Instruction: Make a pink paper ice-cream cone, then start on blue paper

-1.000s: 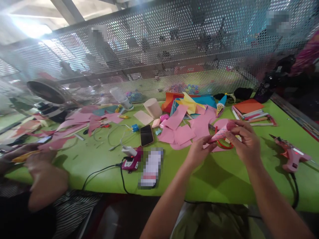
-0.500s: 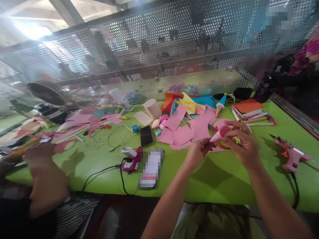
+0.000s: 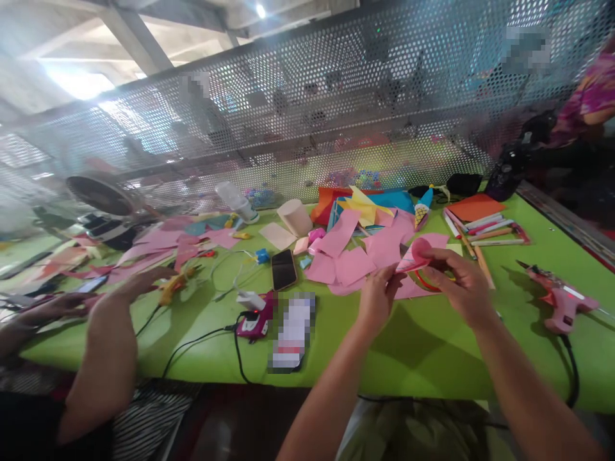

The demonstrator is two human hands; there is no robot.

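A rolled pink cone with thin markings on its side is between my two hands, above the table. My left hand pinches its narrow end at the lower left. At the wide end, the fingers of my right hand are closed on the rim, where a round pink face shows. Beneath them lie flat pink sheets and a red ring-shaped thing, partly hidden by my right hand. A pink glue gun rests on the green table to the right.
Left of me, a co-worker's hand is by a yellow glue gun. A purple power socket, phone and cords lie mid-table. Behind stand a paper roll, markers, a small blue-topped cone and a mesh panel.
The cone has turned so its round end faces me more. My right hand has shifted slightly left. The co-worker's hand has moved right and the yellow glue gun now lies on the table.
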